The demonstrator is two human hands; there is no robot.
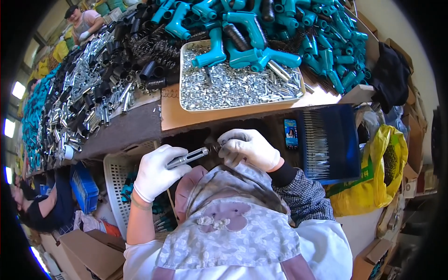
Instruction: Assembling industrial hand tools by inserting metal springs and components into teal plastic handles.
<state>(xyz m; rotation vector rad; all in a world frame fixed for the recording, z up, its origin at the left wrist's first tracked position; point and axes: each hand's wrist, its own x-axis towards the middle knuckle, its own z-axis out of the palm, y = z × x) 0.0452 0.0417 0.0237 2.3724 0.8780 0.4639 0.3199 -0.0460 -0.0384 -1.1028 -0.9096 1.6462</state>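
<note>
Daylight is strong but uneven. Windows (18, 90) far left of the left grip (161, 170) are blown out to white. Beyond the right grip (249, 149), a hard patch of glare washes out the board (173, 117) beside the tray (181, 79), whose metal bits glitter. Glossy teal casings (210, 49) farther beyond carry small highlights. Deep shadow lies under the desk (133, 123) edge, between and behind both grips, swallowing detail there. The gloves are bright, with faint shading in their creases. Both grips look fairly sharp; far-left surroundings turn soft. Fisheye distortion bows the desk, and black vignetting rings the outer rim.
</note>
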